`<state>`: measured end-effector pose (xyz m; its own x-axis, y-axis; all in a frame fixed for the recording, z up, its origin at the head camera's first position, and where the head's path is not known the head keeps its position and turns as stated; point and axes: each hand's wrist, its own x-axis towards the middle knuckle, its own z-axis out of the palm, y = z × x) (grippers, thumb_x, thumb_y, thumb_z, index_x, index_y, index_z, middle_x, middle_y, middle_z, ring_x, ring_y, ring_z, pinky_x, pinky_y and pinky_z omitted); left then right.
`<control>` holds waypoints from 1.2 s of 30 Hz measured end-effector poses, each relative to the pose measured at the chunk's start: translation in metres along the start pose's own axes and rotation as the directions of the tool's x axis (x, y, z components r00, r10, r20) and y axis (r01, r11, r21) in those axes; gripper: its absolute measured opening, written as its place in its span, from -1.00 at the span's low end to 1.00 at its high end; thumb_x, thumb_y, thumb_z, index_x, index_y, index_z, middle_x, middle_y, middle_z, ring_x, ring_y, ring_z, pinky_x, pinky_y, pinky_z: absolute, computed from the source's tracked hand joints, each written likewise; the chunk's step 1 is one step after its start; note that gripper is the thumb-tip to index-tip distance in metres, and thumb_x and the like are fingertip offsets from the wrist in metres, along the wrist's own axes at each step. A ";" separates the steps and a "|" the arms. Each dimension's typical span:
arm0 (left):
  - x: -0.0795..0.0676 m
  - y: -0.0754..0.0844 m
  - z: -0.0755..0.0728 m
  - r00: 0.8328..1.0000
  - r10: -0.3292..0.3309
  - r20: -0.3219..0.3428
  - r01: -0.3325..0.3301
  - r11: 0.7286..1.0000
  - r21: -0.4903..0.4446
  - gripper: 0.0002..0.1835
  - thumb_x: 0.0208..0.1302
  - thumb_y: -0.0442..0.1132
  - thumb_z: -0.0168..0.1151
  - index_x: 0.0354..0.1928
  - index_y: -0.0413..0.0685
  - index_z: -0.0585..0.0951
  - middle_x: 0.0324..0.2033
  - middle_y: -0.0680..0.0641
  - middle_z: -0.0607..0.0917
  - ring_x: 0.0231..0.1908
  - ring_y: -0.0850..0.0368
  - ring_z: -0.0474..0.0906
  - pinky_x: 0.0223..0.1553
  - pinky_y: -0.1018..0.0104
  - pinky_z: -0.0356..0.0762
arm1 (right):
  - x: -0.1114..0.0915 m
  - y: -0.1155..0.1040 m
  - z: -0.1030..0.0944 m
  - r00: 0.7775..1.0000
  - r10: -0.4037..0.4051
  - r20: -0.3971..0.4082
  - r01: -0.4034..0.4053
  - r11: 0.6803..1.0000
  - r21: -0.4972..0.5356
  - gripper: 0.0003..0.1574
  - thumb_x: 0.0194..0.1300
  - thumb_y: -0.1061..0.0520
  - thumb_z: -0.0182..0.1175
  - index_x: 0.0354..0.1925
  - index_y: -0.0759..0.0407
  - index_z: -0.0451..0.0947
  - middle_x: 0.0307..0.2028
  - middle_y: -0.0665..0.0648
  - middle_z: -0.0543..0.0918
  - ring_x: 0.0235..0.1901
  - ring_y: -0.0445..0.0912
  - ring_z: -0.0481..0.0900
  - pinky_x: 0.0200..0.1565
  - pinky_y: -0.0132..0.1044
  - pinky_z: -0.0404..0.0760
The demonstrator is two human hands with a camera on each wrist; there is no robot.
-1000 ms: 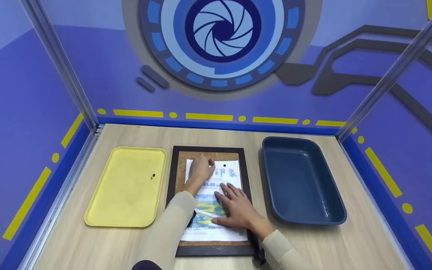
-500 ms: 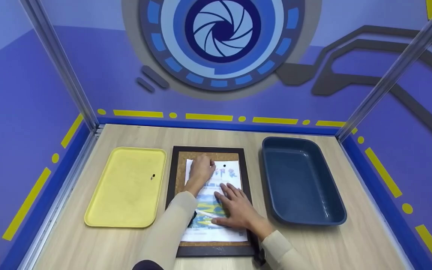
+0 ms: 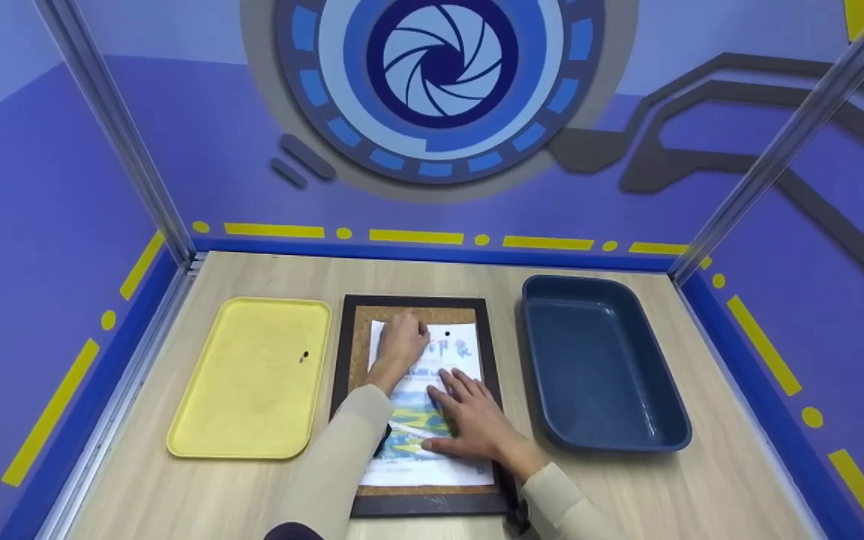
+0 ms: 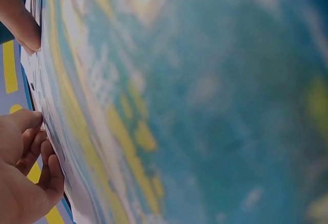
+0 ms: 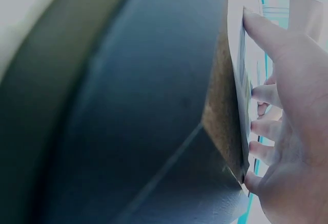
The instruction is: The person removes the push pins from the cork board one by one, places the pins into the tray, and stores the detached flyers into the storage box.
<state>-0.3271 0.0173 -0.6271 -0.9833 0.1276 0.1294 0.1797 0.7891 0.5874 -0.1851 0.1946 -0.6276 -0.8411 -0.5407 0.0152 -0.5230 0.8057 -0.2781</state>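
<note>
A printed poster sheet [image 3: 439,469] lies on a dark-framed cork board [image 3: 417,501]. At its upper left, my left hand [image 3: 402,341] has its fingers curled, with the thumb tip right at the paper in the left wrist view; what is under the thumb is hidden. A small black pin [image 3: 447,334] sits in the sheet's top edge, right of that hand. My right hand [image 3: 473,420] rests spread on the sheet's right half, fingers fairly straight. In the right wrist view its fingertips touch the paper, close to the cork edge [image 5: 221,93].
Left of the board is a yellow tray [image 3: 244,405] with a small black pin [image 3: 306,354] on it. A deep dark-blue tub [image 3: 597,375] stands to the right. Blue-purple panels [image 3: 432,187] with metal posts enclose the wooden table [image 3: 417,279].
Both hands keep their places on the sheet. Everything in the head view sits slightly lower than half a second ago, as the camera tilted a little.
</note>
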 end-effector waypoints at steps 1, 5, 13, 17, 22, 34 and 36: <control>0.000 0.000 0.000 1.000 -0.002 0.002 0.002 1.000 -0.008 -0.87 0.41 -0.26 0.39 -0.35 -0.07 0.74 -0.25 -0.03 0.68 -0.30 0.06 0.62 -0.18 0.11 0.66 | 0.000 0.000 0.000 1.000 0.001 0.001 -0.001 1.000 -0.001 0.24 0.22 -0.68 0.21 0.59 -0.01 0.34 0.64 0.23 0.16 0.61 0.24 0.07 0.49 0.34 0.16; -0.001 0.001 0.000 1.000 -0.003 0.005 0.003 1.000 -0.023 -0.86 0.42 -0.27 0.37 -0.36 -0.07 0.73 -0.28 -0.03 0.66 -0.32 0.07 0.60 -0.19 0.12 0.65 | 0.000 0.000 0.001 1.000 0.004 -0.002 -0.004 1.000 -0.002 0.24 0.22 -0.68 0.21 0.59 -0.01 0.34 0.64 0.23 0.16 0.61 0.24 0.07 0.49 0.33 0.16; 0.000 -0.001 0.000 1.000 0.010 -0.003 -0.010 1.000 -0.022 -0.81 0.45 -0.27 0.34 -0.39 -0.08 0.72 -0.29 -0.03 0.66 -0.37 0.10 0.55 -0.24 0.13 0.63 | 0.000 0.000 0.000 1.000 -0.001 -0.007 0.001 1.000 0.000 0.24 0.22 -0.67 0.23 0.58 0.01 0.36 0.63 0.24 0.17 0.61 0.24 0.08 0.48 0.34 0.18; 0.000 -0.001 -0.001 1.000 0.028 -0.008 -0.028 1.000 -0.012 -0.78 0.44 -0.28 0.33 -0.44 -0.06 0.69 -0.32 -0.02 0.63 -0.39 0.10 0.51 -0.26 0.13 0.60 | 0.000 -0.001 0.000 1.000 0.007 -0.001 -0.007 1.000 0.001 0.23 0.22 -0.67 0.23 0.58 0.00 0.35 0.63 0.23 0.18 0.61 0.23 0.08 0.49 0.32 0.17; -0.001 -0.002 -0.002 1.000 0.022 0.000 -0.022 1.000 -0.012 -0.83 0.45 -0.27 0.34 -0.37 -0.07 0.74 -0.26 -0.02 0.66 -0.33 0.10 0.56 -0.20 0.13 0.64 | 0.000 -0.001 0.000 1.000 0.009 0.001 -0.009 1.000 -0.004 0.24 0.22 -0.68 0.21 0.58 -0.01 0.35 0.64 0.22 0.17 0.61 0.22 0.08 0.49 0.32 0.17; -0.002 -0.004 -0.003 1.000 0.007 0.003 -0.007 0.999 -0.047 -0.90 0.45 -0.28 0.36 -0.28 -0.09 0.76 -0.22 -0.05 0.69 -0.25 0.06 0.60 -0.12 0.10 0.66 | 0.000 -0.001 -0.001 1.000 -0.011 -0.003 0.011 1.000 0.008 0.23 0.24 -0.67 0.21 0.58 0.01 0.35 0.63 0.24 0.17 0.61 0.24 0.08 0.49 0.33 0.17; -0.001 -0.004 -0.003 1.000 0.011 0.000 -0.011 0.999 -0.049 -0.90 0.44 -0.29 0.36 -0.29 -0.09 0.76 -0.24 -0.05 0.69 -0.26 0.06 0.61 -0.12 0.10 0.67 | 0.000 0.000 -0.001 1.000 -0.011 -0.003 0.011 1.000 0.006 0.23 0.24 -0.67 0.21 0.58 0.02 0.35 0.63 0.24 0.17 0.61 0.24 0.08 0.49 0.33 0.17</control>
<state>-0.3270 0.0124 -0.6274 -0.9814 0.1356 0.1360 0.1912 0.7576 0.6241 -0.1849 0.1945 -0.6267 -0.8355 -0.5491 0.0211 -0.5316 0.7980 -0.2839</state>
